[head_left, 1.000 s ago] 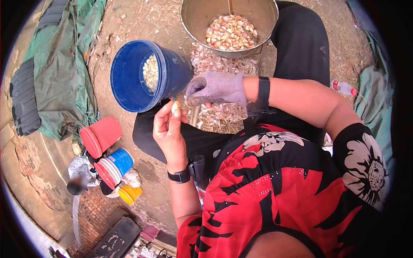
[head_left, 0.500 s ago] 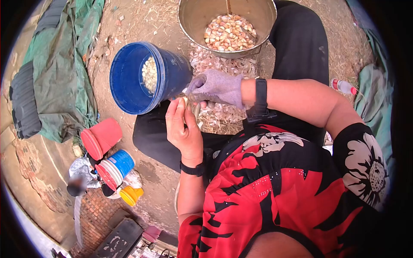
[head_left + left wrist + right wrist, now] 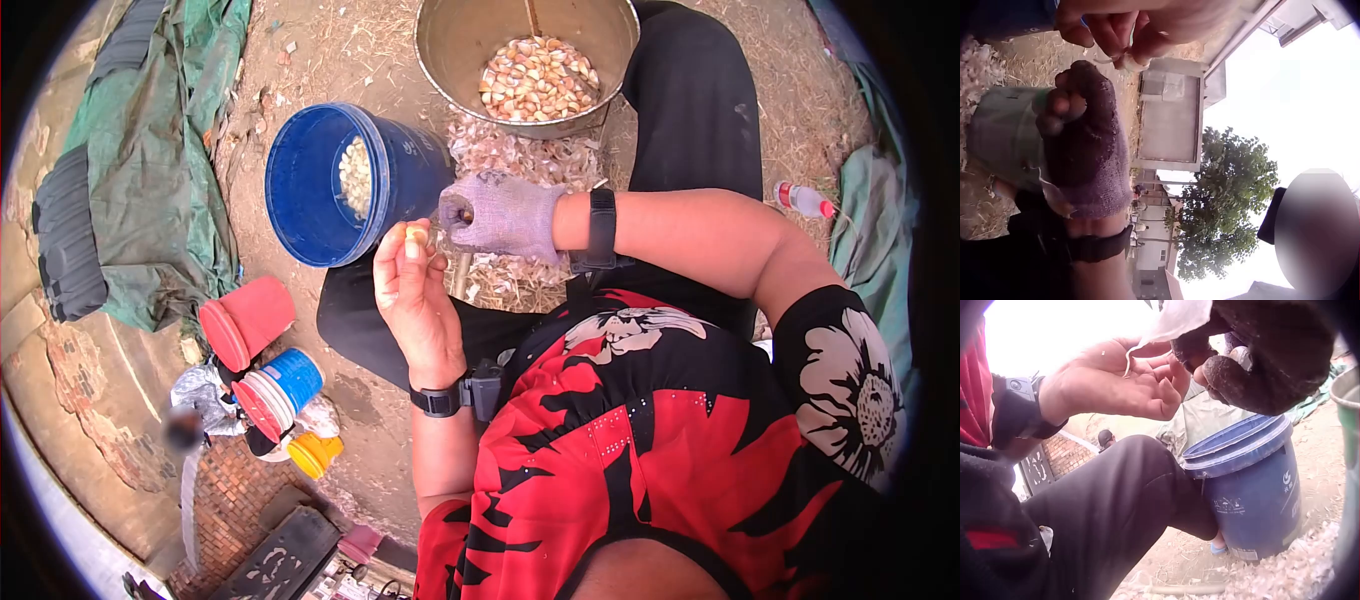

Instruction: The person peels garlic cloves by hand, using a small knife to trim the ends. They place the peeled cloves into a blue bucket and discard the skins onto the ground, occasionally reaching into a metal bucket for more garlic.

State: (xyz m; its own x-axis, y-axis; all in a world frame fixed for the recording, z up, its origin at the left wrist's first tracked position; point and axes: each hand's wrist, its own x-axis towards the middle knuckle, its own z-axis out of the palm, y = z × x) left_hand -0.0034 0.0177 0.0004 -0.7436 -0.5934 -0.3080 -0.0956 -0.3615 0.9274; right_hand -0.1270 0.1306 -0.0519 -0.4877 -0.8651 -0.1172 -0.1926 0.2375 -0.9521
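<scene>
My bare left hand (image 3: 412, 240) pinches a pale garlic clove (image 3: 416, 234) at its fingertips, just in front of a blue bucket (image 3: 300, 190) that holds peeled cloves (image 3: 352, 175). My right hand (image 3: 462, 215), in a purple knit glove, is curled into a fist right beside the clove and seems to grip a small blade that barely shows. The left wrist view shows the glove (image 3: 1079, 112) below the bare fingers (image 3: 1110, 31). In the right wrist view a white flake of skin (image 3: 1172, 319) hangs at the glove (image 3: 1235, 369), above the left palm (image 3: 1129, 387).
A metal basin (image 3: 450, 40) of unpeeled cloves (image 3: 538, 78) stands beyond a heap of peelings (image 3: 520, 155). A green tarp (image 3: 150, 150) lies at the left. Red (image 3: 245, 320), blue (image 3: 285, 385) and yellow (image 3: 315, 452) containers lie on the ground. A bottle (image 3: 800, 198) lies right.
My left hand has lifted the clove up to the gloved right hand, met it, then eased back slightly. The glove has stayed close to the bucket.
</scene>
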